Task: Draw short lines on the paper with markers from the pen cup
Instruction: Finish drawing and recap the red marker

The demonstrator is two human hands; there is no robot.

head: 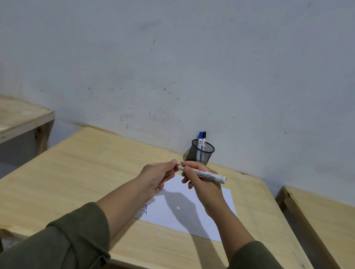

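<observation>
A white whiteboard marker (206, 175) lies level in the air above the paper, gripped around its barrel by my right hand (202, 183). My left hand (158, 174) pinches the marker's left end, where a bit of red shows; the cap itself is hidden by the fingers. The white paper (195, 217) lies on the wooden table (77, 178) below both hands, with rows of short red and blue strokes along its left edge. A black mesh pen cup (201, 152) stands behind the hands near the wall, holding a blue-capped marker (199, 139) and a black-capped marker (203, 139).
A second wooden table (6, 117) stands to the left and a third (328, 224) to the right, each across a gap. A grey scuffed wall runs right behind the tables. My arms' shadow falls across the paper and the table's front.
</observation>
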